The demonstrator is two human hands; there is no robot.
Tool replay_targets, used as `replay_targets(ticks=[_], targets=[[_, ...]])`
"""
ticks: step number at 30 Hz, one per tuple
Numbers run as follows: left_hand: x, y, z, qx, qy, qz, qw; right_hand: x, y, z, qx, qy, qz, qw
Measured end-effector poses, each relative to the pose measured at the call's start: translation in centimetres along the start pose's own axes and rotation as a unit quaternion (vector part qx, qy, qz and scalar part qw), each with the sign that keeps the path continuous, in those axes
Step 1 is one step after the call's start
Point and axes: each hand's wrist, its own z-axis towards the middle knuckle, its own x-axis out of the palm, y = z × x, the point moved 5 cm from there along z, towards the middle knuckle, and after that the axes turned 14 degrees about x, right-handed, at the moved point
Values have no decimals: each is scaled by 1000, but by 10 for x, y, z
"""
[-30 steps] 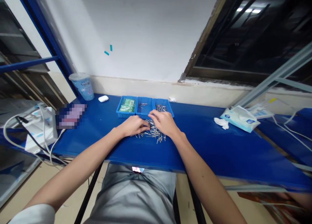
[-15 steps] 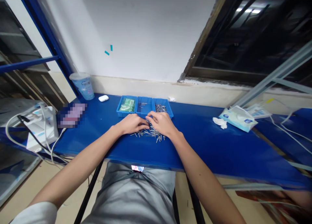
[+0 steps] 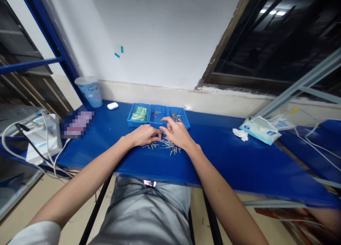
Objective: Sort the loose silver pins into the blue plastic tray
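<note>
Silver blind rivets [image 3: 170,145] lie in a loose pile on the blue table, in front of a blue three-part tray [image 3: 159,123]. My left hand [image 3: 145,134] is at the left of this pile, its fingers curled and pinched around what looks like a blind rivet, mostly hidden by the fingertips. Over the right part of the pile is my right hand [image 3: 177,133], thumb and index finger apart, nothing visible between them. The tray's left compartment holds green-and-clear packets [image 3: 139,113]; a few rivets lie in the middle one, and many in the right one.
At the back left stand a blue cup [image 3: 90,92] and a white earphone case [image 3: 112,105]. A blurred-out pinkish item [image 3: 77,124] lies beside a white power strip [image 3: 45,140] with cables. To the right are a crumpled tissue [image 3: 240,134] and a tissue pack [image 3: 260,129].
My right hand's index finger has lifted and spread away from the thumb, parting from my left fingertips. My left hand has stayed almost in place.
</note>
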Motion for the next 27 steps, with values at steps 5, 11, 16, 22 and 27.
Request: replay_targets(ticks=[5,11,16,22,27], targets=[[0,-1,0,-2,-7,32,999,-1,2,-2,-3,-3,4,1000],[-2,-2,-1,-15,-28,70,997,-2,2,-1,-10,-5,1,1000],[-3,2,-3,-36,-14,80,996,-2,1,0,2,1,-3,1000],[-2,5,-3,-41,-14,75,996,0,3,-1,6,15,-12,1000],[-2,2,-3,-48,-10,97,994,1,-1,1,19,14,-26,999]])
